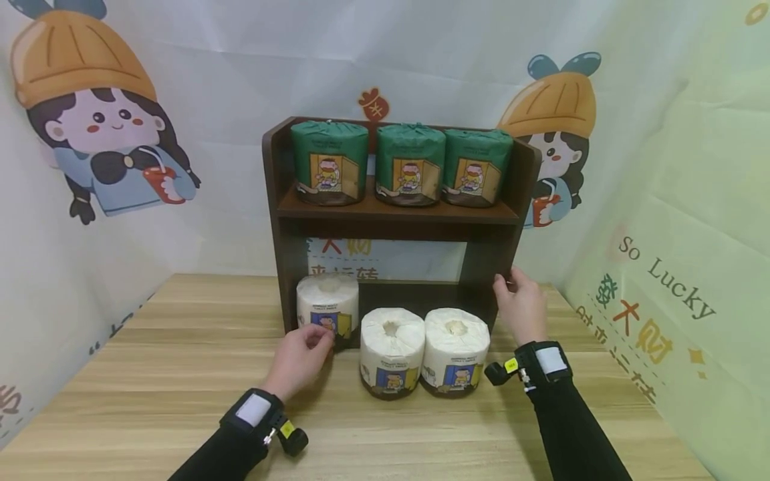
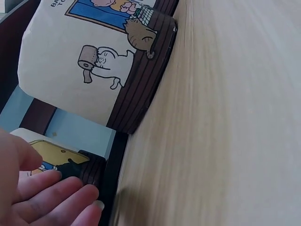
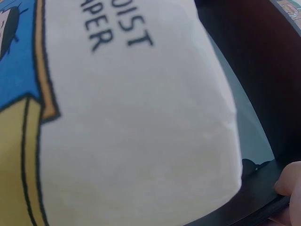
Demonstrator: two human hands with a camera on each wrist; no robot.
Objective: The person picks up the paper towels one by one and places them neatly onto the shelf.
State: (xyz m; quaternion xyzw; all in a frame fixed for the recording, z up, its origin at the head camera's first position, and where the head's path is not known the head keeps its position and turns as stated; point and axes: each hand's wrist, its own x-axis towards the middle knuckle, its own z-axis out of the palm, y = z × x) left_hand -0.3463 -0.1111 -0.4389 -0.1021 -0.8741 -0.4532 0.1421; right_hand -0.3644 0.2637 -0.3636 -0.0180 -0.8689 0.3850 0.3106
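A dark brown two-tier shelf [image 1: 397,212] stands on the wooden table. My left hand [image 1: 299,357] is at the front of a white-wrapped toilet roll [image 1: 327,297] on the left of the lower tier. In the left wrist view its fingers [image 2: 56,202] lie relaxed, close over that roll's printed wrapper. On the other side, my right hand [image 1: 522,308] pinches the front edge of the shelf's right side panel, thumb [image 3: 290,181] on the inner face. Two more white toilet rolls, one in the middle [image 1: 392,351] and one to its right [image 1: 456,351], stand side by side before the shelf.
Three green-wrapped toilet rolls, left [image 1: 329,164], middle [image 1: 411,165] and right [image 1: 477,167], line the upper tier. The wooden table [image 1: 150,394] stretches out around the shelf. Printed cloth [image 1: 228,100] hangs behind and at both sides.
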